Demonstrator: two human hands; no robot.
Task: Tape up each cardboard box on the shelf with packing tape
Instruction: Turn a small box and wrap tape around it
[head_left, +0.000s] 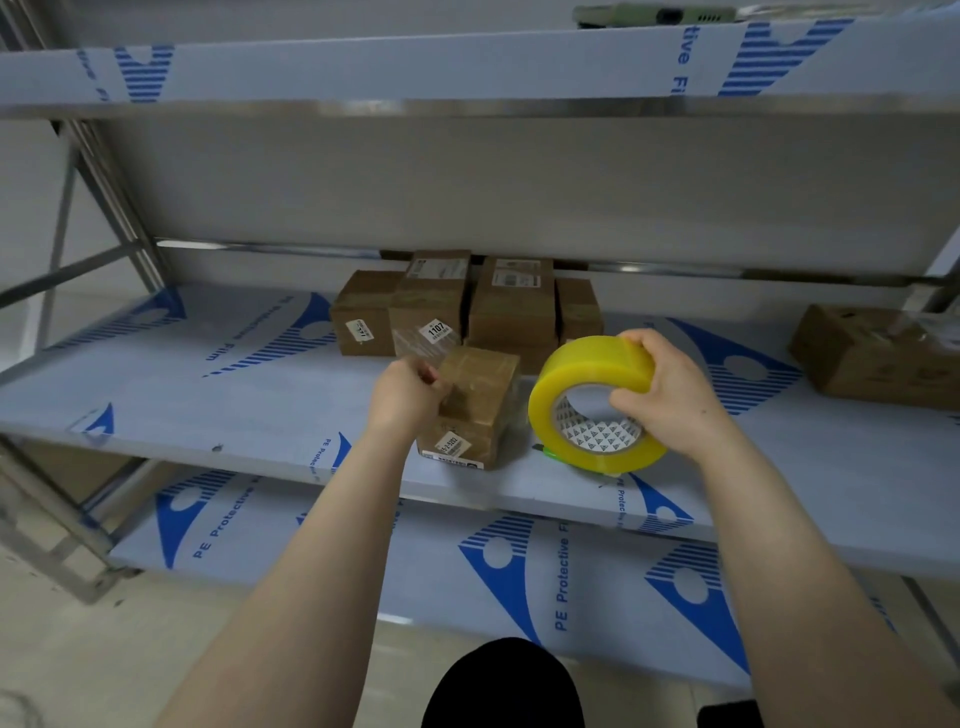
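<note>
left grip (402, 395) pinching tape (415, 345), right (670, 395) clasping roll (587, 374)

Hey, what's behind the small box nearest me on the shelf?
A cluster of cardboard boxes further back, one bearing a 1107 label. The small box and left hand cover their lower fronts.

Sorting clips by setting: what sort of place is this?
Probably a stockroom or packing area: metal shelving under protective film, labelled cardboard boxes, and a packing tape roll in the right hand.
</note>
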